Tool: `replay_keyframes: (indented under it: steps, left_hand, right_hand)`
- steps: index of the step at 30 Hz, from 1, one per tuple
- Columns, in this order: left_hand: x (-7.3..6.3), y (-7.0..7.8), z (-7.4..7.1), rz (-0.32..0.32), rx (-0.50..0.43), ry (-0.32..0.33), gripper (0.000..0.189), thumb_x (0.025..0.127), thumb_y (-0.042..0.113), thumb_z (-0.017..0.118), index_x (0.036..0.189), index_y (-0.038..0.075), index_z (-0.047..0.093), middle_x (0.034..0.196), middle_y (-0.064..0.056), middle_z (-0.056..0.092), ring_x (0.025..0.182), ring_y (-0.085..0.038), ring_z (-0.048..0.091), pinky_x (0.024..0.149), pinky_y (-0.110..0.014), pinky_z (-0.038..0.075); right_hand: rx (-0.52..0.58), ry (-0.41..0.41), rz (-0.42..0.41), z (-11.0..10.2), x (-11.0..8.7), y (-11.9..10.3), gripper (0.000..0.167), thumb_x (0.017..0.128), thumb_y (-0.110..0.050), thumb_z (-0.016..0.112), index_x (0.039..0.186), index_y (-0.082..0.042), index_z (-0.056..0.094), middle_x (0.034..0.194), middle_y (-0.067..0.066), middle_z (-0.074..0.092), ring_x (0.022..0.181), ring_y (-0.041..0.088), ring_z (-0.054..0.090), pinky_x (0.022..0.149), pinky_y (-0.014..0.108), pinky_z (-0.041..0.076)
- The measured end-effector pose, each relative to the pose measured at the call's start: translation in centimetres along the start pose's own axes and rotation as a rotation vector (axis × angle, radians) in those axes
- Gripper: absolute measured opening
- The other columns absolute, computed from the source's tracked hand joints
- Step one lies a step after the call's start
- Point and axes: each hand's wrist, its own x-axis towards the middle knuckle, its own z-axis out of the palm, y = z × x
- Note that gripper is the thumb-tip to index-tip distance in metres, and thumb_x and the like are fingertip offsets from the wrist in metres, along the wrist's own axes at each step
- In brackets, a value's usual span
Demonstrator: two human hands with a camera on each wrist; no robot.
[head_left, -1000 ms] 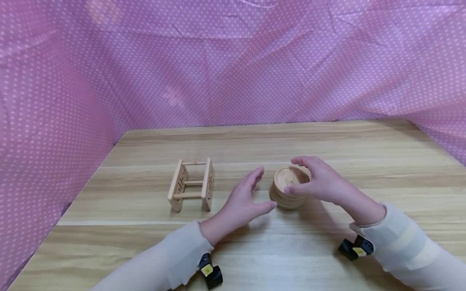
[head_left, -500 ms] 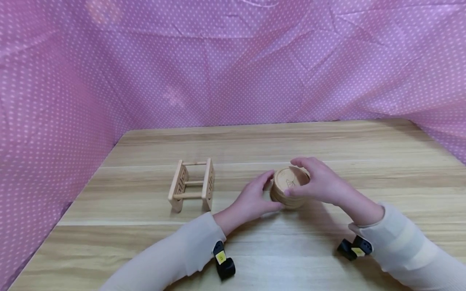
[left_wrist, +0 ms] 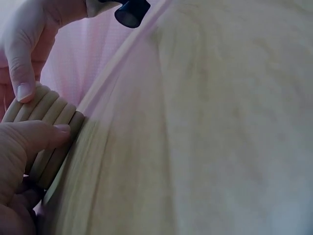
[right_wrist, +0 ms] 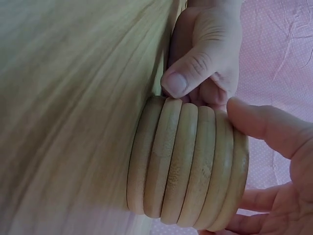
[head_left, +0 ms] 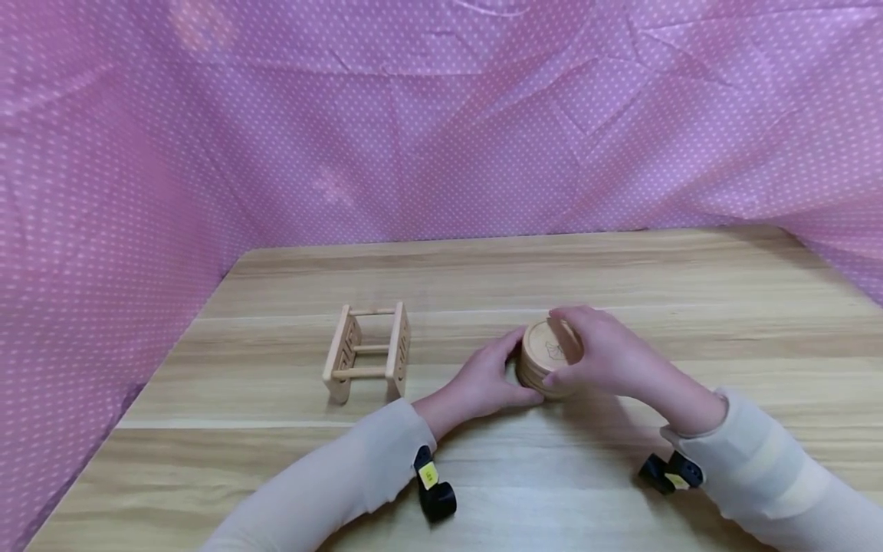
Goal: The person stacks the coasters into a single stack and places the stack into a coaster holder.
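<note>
A stack of several round wooden coasters [head_left: 545, 351] stands on the table right of centre, with a line drawing on the top one. My left hand [head_left: 483, 383] holds its left side low down, thumb in front and fingers behind. Around the upper coasters curl the thumb and fingers of my right hand [head_left: 614, 356]. In the right wrist view the coasters' rounded edges [right_wrist: 186, 161] lie close against one another, slightly staggered. The left thumb [left_wrist: 44, 134] crosses the lower edges in the left wrist view. Part of the top coaster is hidden under the right hand.
A small wooden rack [head_left: 398, 349] with two cut-out side panels and thin crossbars stands left of the hands. The wood-grain table [head_left: 483, 276] ends at a pink dotted cloth [head_left: 441, 153] hung behind and at the sides.
My left hand has moved right and closed on the stack's left side. The coasters now look more evenly lined up. The right hand stays round the top, slightly lower; the rack has not moved.
</note>
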Motion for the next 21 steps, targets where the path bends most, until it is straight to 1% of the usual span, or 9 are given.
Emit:
replay_keyframes:
  steps: [4,11,16,21]
  left_hand:
    - [0.2,-0.1,0.1,0.018,0.022,-0.016,0.090,0.066,0.019,0.083,0.142,0.020,0.035,0.138,0.001,0.047,0.127,-0.011,0.041,0.108,-0.027,0.032]
    - [0.6,-0.4,0.2,0.048,0.057,-0.022,0.090,0.063,0.021,0.085,0.140,0.019,0.037,0.134,0.001,0.050,0.123,-0.010,0.045,0.106,-0.025,0.035]
    - [1.0,-0.5,0.2,0.031,0.080,-0.039,0.092,0.062,0.026,0.086,0.139,0.021,0.037,0.134,0.002,0.050,0.122,-0.011,0.046,0.105,-0.026,0.035]
    - [1.2,-0.4,0.1,0.017,0.098,-0.032,0.092,0.059,0.028,0.087,0.138,0.020,0.040,0.131,0.002,0.054,0.119,-0.010,0.049,0.103,-0.024,0.037]
  right_hand:
    - [-0.015,0.004,-0.021,0.1,0.1,0.1,0.077,0.063,-0.029,0.083,0.123,0.006,0.051,0.123,0.025,0.054,0.115,0.041,0.047,0.097,0.054,0.040]
    - [-0.028,-0.002,-0.020,0.0,0.1,0.0,0.076,0.063,-0.029,0.083,0.123,0.005,0.052,0.122,0.024,0.055,0.114,0.041,0.048,0.096,0.054,0.040]
    - [-0.037,-0.007,-0.023,-0.1,0.1,0.0,0.075,0.063,-0.028,0.082,0.123,0.005,0.052,0.122,0.024,0.055,0.114,0.041,0.048,0.097,0.054,0.040]
    - [-0.046,-0.016,-0.012,-0.2,0.1,-0.1,0.075,0.064,-0.028,0.082,0.124,0.004,0.051,0.123,0.025,0.054,0.115,0.042,0.047,0.097,0.054,0.039]
